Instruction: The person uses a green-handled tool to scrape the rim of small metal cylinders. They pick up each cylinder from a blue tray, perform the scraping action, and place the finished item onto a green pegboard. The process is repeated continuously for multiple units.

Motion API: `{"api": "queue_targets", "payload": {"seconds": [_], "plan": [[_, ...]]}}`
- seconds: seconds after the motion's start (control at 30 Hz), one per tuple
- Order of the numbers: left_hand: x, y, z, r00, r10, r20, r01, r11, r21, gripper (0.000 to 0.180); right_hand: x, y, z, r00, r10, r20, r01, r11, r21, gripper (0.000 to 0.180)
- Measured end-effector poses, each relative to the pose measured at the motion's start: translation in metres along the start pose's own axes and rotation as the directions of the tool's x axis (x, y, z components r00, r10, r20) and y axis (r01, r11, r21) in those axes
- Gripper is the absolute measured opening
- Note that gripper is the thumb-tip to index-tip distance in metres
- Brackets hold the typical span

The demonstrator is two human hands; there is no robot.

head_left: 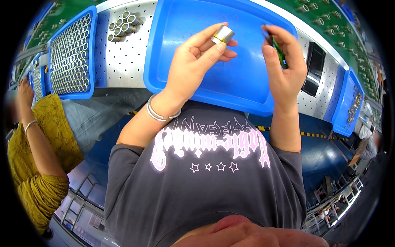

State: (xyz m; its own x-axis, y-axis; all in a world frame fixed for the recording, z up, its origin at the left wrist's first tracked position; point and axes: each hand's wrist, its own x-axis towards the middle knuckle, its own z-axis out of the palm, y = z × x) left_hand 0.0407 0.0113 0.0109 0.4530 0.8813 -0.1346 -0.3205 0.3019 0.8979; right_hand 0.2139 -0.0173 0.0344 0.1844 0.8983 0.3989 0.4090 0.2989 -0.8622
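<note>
Head view: silver cylinder, perhaps gold-banded.

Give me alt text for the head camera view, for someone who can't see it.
The left hand holds a short silver metal cylinder and the right hand a small green part, above a blue tray; a rack of metal tubes sits further left.

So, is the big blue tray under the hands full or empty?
Empty, as far as visible: the big blue tray shows only bare blue floor. The left hand and right hand hide part of it.
</note>
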Motion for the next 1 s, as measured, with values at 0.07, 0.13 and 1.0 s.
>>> {"api": "queue_targets", "payload": {"seconds": [0.07, 0.13, 1.0], "plan": [[0.000, 0.002, 0.000, 0.999, -0.018, -0.039, 0.016, 0.998, -0.055, 0.042, -0.003, -0.004, 0.000, 0.996, -0.024, 0.081, 0.027, 0.999, -0.029, 0.022], [0.002, 0.000, -0.001, 0.999, -0.003, -0.044, -0.001, 0.997, -0.081, 0.043, -0.004, -0.006, 0.003, 0.980, -0.051, 0.193, 0.072, 0.992, -0.102, 0.021], [0.000, 0.002, 0.002, 1.000, 0.023, 0.004, -0.023, 0.992, -0.122, 0.046, -0.009, 0.002, 0.008, 0.963, 0.175, 0.203, -0.183, 0.983, 0.023, 0.013]]}}
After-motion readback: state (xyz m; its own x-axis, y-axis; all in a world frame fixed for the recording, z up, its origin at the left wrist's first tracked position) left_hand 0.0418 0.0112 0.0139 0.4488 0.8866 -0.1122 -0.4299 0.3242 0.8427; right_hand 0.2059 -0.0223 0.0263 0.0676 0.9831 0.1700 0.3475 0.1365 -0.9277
